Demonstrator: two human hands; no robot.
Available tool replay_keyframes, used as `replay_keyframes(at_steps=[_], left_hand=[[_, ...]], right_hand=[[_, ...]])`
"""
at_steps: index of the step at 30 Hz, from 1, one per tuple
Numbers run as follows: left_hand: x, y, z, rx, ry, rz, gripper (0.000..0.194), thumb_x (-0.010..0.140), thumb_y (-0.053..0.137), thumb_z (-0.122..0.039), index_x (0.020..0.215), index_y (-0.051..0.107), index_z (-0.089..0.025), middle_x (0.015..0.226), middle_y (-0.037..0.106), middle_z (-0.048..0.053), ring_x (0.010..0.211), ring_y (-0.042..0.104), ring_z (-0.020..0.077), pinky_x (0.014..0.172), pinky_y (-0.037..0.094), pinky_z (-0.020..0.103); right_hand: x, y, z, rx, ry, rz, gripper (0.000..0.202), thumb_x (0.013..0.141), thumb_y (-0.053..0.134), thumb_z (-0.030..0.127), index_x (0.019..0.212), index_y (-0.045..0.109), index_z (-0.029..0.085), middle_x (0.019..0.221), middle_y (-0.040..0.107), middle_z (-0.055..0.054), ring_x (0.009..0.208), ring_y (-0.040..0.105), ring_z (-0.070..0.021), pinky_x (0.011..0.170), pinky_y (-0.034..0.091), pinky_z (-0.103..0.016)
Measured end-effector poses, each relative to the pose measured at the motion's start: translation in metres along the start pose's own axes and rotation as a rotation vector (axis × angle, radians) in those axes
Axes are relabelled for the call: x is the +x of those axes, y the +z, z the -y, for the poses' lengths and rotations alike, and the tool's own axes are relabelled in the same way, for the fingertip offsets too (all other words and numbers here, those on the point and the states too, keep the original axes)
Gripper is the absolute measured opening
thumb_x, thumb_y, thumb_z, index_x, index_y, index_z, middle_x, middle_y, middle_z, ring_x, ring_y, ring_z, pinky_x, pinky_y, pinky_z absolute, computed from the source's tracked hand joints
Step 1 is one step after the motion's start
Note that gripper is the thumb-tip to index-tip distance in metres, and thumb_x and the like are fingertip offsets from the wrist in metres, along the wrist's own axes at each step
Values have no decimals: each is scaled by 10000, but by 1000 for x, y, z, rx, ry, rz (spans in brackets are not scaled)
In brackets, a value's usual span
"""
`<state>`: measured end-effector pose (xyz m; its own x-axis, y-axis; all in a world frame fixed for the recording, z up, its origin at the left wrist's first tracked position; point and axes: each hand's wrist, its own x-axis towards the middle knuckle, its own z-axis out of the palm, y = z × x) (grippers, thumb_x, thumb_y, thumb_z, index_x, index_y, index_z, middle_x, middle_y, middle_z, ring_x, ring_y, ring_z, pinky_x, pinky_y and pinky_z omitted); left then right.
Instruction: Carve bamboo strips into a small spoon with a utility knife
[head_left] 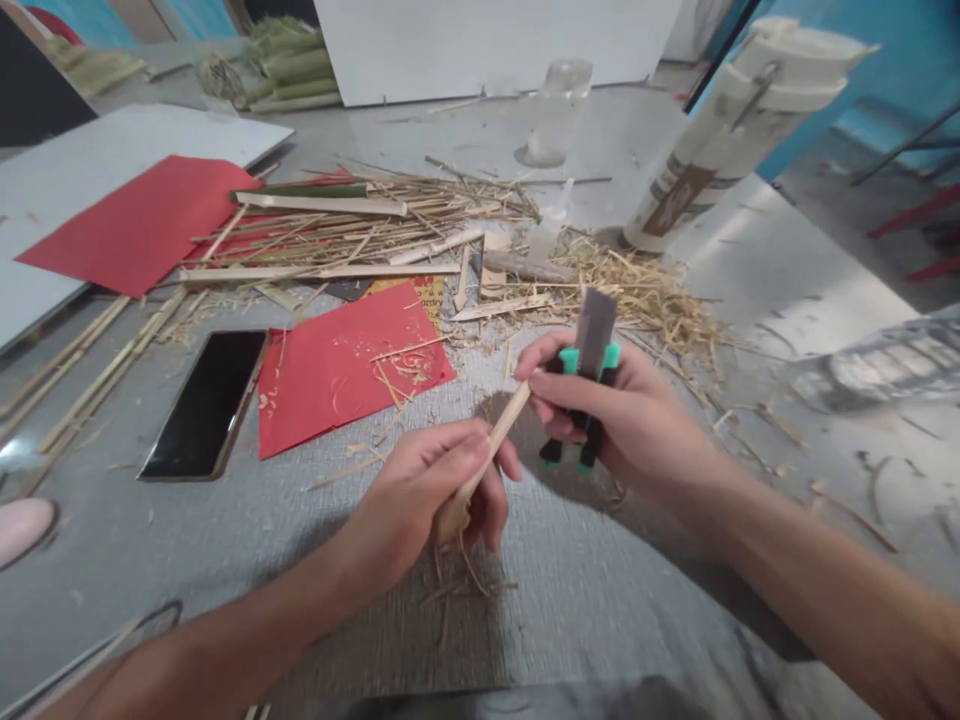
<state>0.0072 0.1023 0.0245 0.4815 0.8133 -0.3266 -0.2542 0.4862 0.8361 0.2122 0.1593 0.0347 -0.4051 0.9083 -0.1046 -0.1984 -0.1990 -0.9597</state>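
Note:
A pale wooden or bamboo strip [491,445] runs diagonally between my hands, with frayed shavings at its lower end. My left hand [435,480] is closed round its lower part, thumb on top. My right hand [615,400] holds a knife [595,335] with a broad grey blade pointing up and a black and green handle. The thumb and a finger of that same hand touch the strip's upper end. Beyond the hands, a red sheet [322,385] carries curled shavings.
A black phone [206,405] lies left. Behind are a pile of thin sticks [300,235], heaped shavings [637,290] and another red sheet [150,225]. A large pale flask [735,130] and a clear cup [555,115] stand at the back; a clear bottle [892,360] lies right.

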Motion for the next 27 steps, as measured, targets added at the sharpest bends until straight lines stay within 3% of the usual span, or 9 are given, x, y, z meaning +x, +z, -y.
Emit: replay_keyframes(at_steps=[4,11,16,20,23,27], left_hand=[[-3,0,-1,28,66,-41,374,1074,517,-439,880,711,-185,594,662,6,524,529,133,548,438,244],[-8,-3,3,41,128,-39,463,1074,486,-519,856,725,-188,640,648,16,566,561,154,583,446,284],[-10,-2,0,85,178,-77,336,1036,552,-435,846,700,-201,633,618,-7,554,533,145,574,425,290],[-14,-1,-4,281,288,-225,226,1017,659,-365,846,686,-219,628,601,-28,583,511,129,589,408,273],[-16,3,-6,412,379,-393,99,948,791,-294,959,705,-246,663,657,-39,607,581,136,612,453,268],[-19,8,-8,463,497,-530,295,852,904,-232,1072,715,-281,830,790,-11,709,725,181,680,562,297]], right_hand=[[3,-2,2,38,-75,-128,28,912,787,229,915,759,223,632,588,37,538,425,-106,480,261,-273],[4,-2,3,92,-169,-168,40,908,776,186,892,770,222,624,531,29,563,419,-113,490,239,-292],[6,-5,3,6,-238,-236,48,897,768,234,897,725,255,654,502,36,551,385,-121,492,277,-302],[6,-6,5,-45,-248,-251,58,892,757,263,891,701,277,655,480,36,544,380,-126,493,292,-313],[5,-5,5,-51,-247,-255,50,895,743,257,902,701,283,653,485,34,543,391,-131,495,299,-320],[4,-5,4,-98,-249,-256,63,912,739,281,912,678,293,655,490,38,539,415,-139,484,314,-320]])
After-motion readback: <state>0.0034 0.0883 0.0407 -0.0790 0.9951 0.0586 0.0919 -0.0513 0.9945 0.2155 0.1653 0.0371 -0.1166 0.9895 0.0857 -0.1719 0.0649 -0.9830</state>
